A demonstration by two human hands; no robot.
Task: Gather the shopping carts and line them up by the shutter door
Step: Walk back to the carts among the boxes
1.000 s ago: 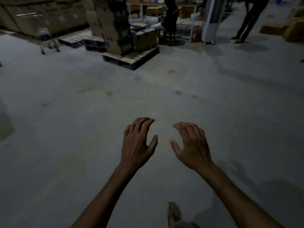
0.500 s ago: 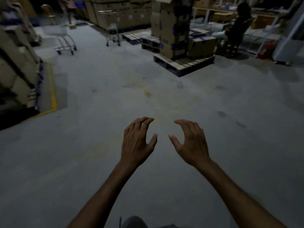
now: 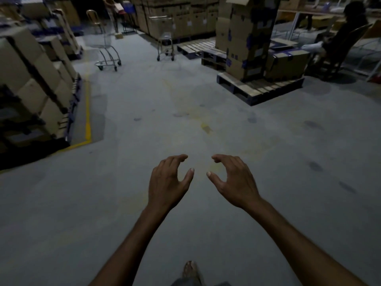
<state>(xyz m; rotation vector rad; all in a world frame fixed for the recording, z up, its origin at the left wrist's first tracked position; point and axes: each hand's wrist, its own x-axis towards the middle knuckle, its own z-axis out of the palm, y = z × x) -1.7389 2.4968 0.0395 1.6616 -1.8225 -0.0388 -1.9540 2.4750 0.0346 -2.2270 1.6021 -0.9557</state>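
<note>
Two wire shopping carts stand far ahead on the grey floor. One cart [image 3: 106, 51] is at the upper left near a stack of boxes. The other cart [image 3: 165, 41] stands further right, in front of a wall of cartons. My left hand [image 3: 168, 182] and my right hand [image 3: 234, 181] are stretched out in front of me over bare floor, fingers loosely curled, holding nothing. Both hands are well short of either cart. No shutter door shows in the head view.
Stacked cartons on racks [image 3: 35, 79] line the left behind a yellow floor line [image 3: 88, 112]. A pallet [image 3: 259, 89] with tall boxes [image 3: 245, 38] stands at the right. A seated person [image 3: 342, 38] is at the far right. My foot [image 3: 190, 270] shows below.
The view has swung left and forward: the pallet moved right in the picture, both carts and the left racks came into sight and grew closer. My hands stay out in front, fingers curling slightly more.
</note>
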